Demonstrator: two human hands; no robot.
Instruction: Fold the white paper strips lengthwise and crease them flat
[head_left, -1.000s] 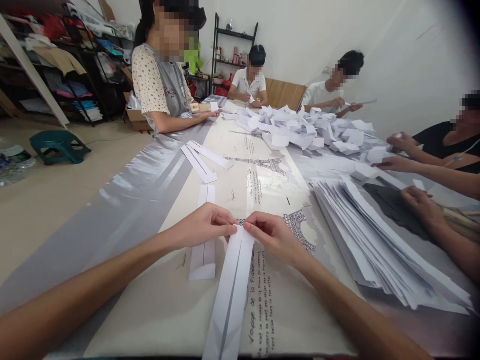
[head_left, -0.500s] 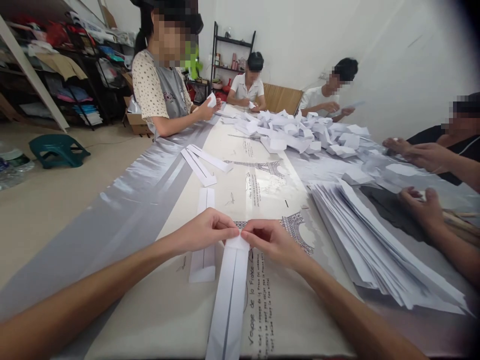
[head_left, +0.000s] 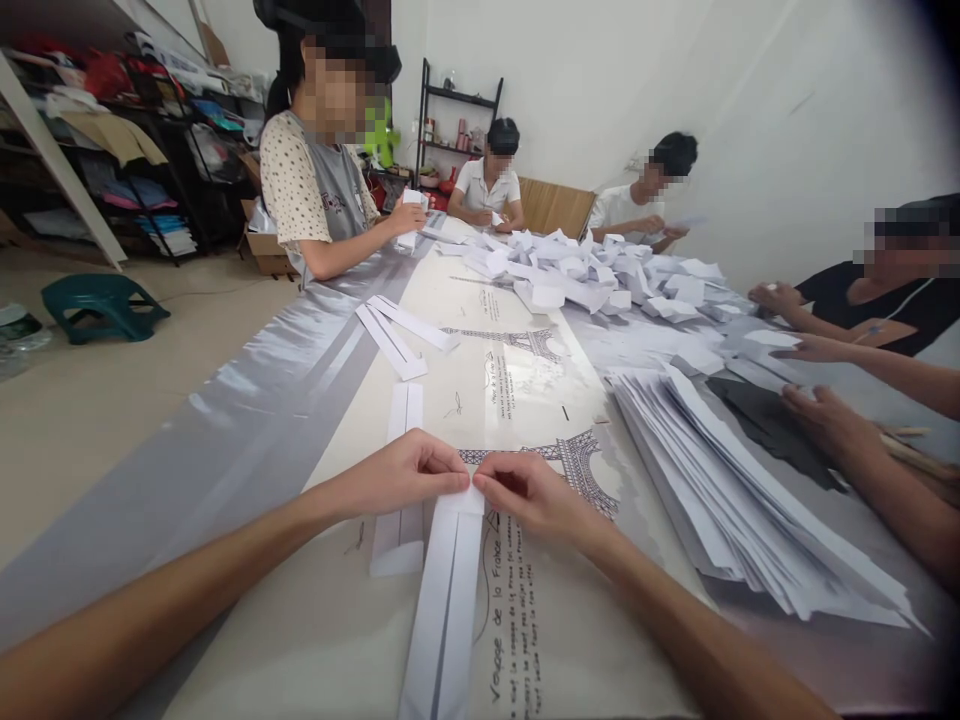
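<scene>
A long folded white paper strip (head_left: 442, 610) with a slit-like seam down its middle runs from my fingertips toward the bottom edge of the view. My left hand (head_left: 409, 468) pinches the left corner of its far end, which has a short folded-over flap. On the right corner of that same end, my right hand (head_left: 529, 490) pinches with thumb and forefinger. Partly behind my left hand lies another folded paper strip (head_left: 397, 545), flat on the printed tablecloth (head_left: 300, 620). Farther off, two more folded strips (head_left: 394, 342) lie crossing at one end.
A stack of long white sheets (head_left: 742, 500) lies on the right, near a co-worker's hands (head_left: 832, 420). Beyond it spreads a heap of folded white paper pieces (head_left: 600, 265). Several people sit or stand around the table holding paper. A green stool (head_left: 105, 305) stands on the floor at left.
The view has shifted slightly. Both my hands still pinch the strip's far end, close together. At right, the co-worker's hands have moved onto a white paper piece.
</scene>
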